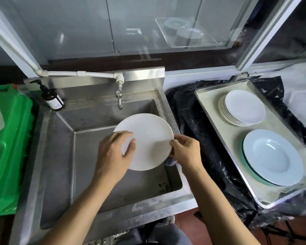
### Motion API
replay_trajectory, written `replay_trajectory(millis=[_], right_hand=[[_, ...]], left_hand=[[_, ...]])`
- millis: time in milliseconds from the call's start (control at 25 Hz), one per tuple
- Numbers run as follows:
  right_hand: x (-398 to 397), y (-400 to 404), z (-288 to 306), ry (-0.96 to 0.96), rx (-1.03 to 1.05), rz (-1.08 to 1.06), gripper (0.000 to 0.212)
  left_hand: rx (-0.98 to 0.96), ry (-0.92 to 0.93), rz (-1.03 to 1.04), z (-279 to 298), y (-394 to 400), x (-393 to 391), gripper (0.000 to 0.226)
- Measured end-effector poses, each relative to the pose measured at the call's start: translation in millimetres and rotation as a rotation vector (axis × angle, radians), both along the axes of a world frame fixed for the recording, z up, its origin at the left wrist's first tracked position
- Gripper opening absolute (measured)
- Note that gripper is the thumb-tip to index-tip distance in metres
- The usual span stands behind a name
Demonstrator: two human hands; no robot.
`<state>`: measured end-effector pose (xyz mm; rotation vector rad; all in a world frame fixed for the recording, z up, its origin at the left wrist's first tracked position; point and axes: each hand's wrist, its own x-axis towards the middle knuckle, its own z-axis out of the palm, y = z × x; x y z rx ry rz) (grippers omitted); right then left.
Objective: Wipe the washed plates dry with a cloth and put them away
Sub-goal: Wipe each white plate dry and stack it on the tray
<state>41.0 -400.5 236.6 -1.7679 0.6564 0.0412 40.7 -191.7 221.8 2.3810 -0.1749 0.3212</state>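
I hold a round white plate (149, 138) tilted over the steel sink (64, 156). My left hand (113, 156) grips its left side, thumb and forefinger lying on the face. My right hand (185, 152) pinches the right rim. A dark cloth (170, 162) shows bunched under that hand, below the plate's edge. On the right, a metal tray (217, 138) carries a stack of small white plates (244, 108) at the back. A white deep plate (272, 156) lies at the tray's front on top of a green-rimmed one.
A tap (119, 96) hangs over the sink's back, just beyond the plate. A dark pump bottle (51, 98) stands at the sink's back left corner. A green plastic crate (9, 147) sits to the left. Black plastic sheeting (189, 121) lies under the tray.
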Motion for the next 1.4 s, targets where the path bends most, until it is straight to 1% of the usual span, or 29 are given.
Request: replay_trajectory(millis=[40,80,120,160,200,240,320,440,560,600,680,720,800,840,960,1160,1240,1320,1400], right_hand=[[-2,-6,1,-0.011,0.001,-0.005,0.032],[-3,-12,1,-0.018,0.006,-0.017,0.028],[-3,-19,1,-0.026,0.016,-0.037,0.026],[-3,-26,0,-0.033,0.027,-0.054,0.026],[-3,-34,-1,-0.04,0.037,-0.07,0.027],[-2,-42,-3,-0.047,0.046,-0.079,0.03],[-1,-62,-8,-0.054,0.076,-0.076,0.033],[1,-99,-15,-0.07,0.102,-0.073,0.03],[10,-149,-23,-0.081,0.056,-0.075,0.028],[14,-166,-25,-0.079,0.032,-0.073,0.029],[21,-201,-29,-0.075,-0.004,-0.082,0.035],[26,-221,-31,-0.069,-0.008,-0.086,0.036],[34,-254,-35,-0.055,-0.001,-0.092,0.031],[38,-271,-37,-0.05,-0.005,-0.092,0.031],[54,-321,-48,-0.04,-0.041,-0.127,0.032],[88,-389,-68,-0.031,-0.047,-0.324,0.027],[101,-410,-74,-0.028,-0.042,-0.345,0.027],[117,-429,-81,-0.022,0.019,-0.375,0.029],[132,-445,-86,-0.027,0.074,-0.42,0.029]], left_hand=[[-0.001,0.039,0.102,-2,2,4,0.031],[-0.041,0.142,0.179,-2,3,7,0.033],[-0.125,0.272,0.22,-2,0,10,0.037],[-0.227,0.385,0.234,0,-4,12,0.039],[-0.317,0.455,0.232,3,-12,14,0.04],[-0.377,0.487,0.229,4,-21,16,0.041],[-0.442,0.501,0.226,5,-41,21,0.043],[-0.482,0.524,0.215,4,-80,27,0.042],[-0.547,0.658,0.219,-2,-128,39,0.057],[-0.585,0.693,0.215,-7,-144,44,0.054],[-0.638,0.716,0.223,-11,-178,52,0.025],[-0.647,0.714,0.232,-13,-198,57,0.014],[-0.667,0.71,0.249,-16,-232,68,0.033],[-0.685,0.713,0.258,-18,-249,75,0.036],[-0.743,0.722,0.274,-21,-303,94,0.018],[-0.753,0.768,0.232,-37,-371,135,0.025],[-0.793,0.782,0.251,-43,-394,152,0.019],[-0.821,0.811,0.239,-49,-416,168,0.013],[-0.823,0.827,0.223,-53,-434,183,0.013]])
